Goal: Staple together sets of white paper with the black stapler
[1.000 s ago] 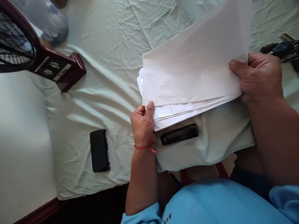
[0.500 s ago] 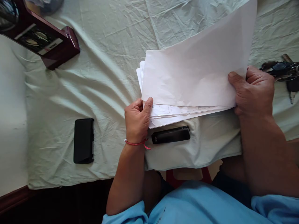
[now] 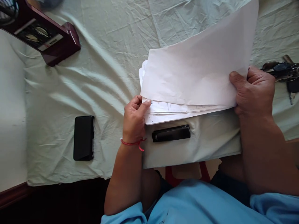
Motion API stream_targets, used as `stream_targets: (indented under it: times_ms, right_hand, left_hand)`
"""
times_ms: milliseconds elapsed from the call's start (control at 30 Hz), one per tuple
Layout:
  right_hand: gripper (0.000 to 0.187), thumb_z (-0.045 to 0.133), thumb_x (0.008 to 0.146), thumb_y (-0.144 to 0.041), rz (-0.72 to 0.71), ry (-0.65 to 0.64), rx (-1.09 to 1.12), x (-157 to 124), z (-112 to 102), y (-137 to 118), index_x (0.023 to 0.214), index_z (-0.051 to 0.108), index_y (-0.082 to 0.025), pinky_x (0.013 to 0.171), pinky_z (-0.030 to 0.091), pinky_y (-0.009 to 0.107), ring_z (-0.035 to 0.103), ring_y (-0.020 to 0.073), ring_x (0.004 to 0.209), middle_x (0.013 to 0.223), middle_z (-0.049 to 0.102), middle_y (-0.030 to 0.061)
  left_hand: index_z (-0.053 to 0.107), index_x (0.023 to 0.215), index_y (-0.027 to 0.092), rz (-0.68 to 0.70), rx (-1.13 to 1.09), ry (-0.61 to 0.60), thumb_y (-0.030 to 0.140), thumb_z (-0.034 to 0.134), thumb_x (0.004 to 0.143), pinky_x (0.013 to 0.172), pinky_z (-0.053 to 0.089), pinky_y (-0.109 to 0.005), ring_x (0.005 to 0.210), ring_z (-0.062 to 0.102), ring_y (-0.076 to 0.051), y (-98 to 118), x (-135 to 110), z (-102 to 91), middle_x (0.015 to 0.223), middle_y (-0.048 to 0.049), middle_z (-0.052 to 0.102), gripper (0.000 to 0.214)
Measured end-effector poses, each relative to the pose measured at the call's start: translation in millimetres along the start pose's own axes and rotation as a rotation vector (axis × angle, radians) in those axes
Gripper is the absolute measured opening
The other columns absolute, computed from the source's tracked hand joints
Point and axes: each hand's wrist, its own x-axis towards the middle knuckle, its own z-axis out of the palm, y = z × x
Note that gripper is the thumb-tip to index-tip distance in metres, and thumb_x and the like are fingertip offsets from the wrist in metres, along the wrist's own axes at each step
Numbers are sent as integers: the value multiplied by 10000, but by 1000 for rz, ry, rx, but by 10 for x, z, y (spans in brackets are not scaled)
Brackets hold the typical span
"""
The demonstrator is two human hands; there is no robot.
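Both my hands grip a loose stack of white paper sheets point(image 3: 198, 68), raised a little over the cloth at its right end. My left hand point(image 3: 135, 118) pinches the lower left corner, thumb on top; a red string bracelet is on that wrist. My right hand point(image 3: 253, 90) clasps the right edge with its thumb on the blank top sheet. Under the top sheet, printed lines show on the lower sheets, whose edges are fanned unevenly. Just below the papers lies a black stapler point(image 3: 171, 133), untouched. What my fingers do behind the sheets is hidden.
A pale green wrinkled cloth point(image 3: 112, 49) covers the table. A black phone point(image 3: 83, 138) lies at left. At the upper left stands a dark red wooden object point(image 3: 60, 43) with a label. A bunch of keys point(image 3: 285, 71) is by my right hand.
My left hand has shifted slightly left and its thumb now sits nearer the corner of the papers. My right hand keeps its hold with almost no movement.
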Motion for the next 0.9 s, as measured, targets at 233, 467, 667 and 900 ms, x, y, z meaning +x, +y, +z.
stream_targets:
  times_ms: [233, 467, 667, 900]
  right_hand:
    - [82, 692, 856, -242, 0, 37, -41, 15, -2, -11, 879, 711, -165, 610, 415, 186, 513, 32, 663, 834, 625, -6]
    - [65, 695, 854, -199, 2, 37, 25, 36, -23, 4, 900, 732, -171, 661, 457, 194, 567, 33, 704, 885, 672, -7]
    - [89, 684, 871, -191, 2, 44, 27, 45, -65, 21, 931, 749, -194, 688, 475, 223, 621, 62, 759, 958, 707, -13]
    - [117, 688, 867, -146, 60, 59, 100, 95, -56, 4, 955, 752, -188, 720, 504, 215, 626, 40, 749, 939, 715, -13]
  left_hand:
    - [765, 866, 218, -64, -13, -36, 206, 966, 631, 713, 568, -304, 796, 711, -211, -52, 41, -72, 855, -39, 780, 309]
    - [793, 912, 194, -20, 86, -27, 286, 996, 715, 748, 582, -288, 793, 730, -194, -106, 37, -61, 805, -37, 776, 297]
    - [761, 814, 198, 19, 127, -10, 453, 1051, 746, 619, 514, -232, 662, 630, -131, -116, 42, -69, 759, -14, 762, 393]
    - [717, 802, 202, 0, 86, 28, 541, 1047, 791, 639, 546, -243, 640, 614, -124, -94, 56, -77, 694, 28, 656, 473]
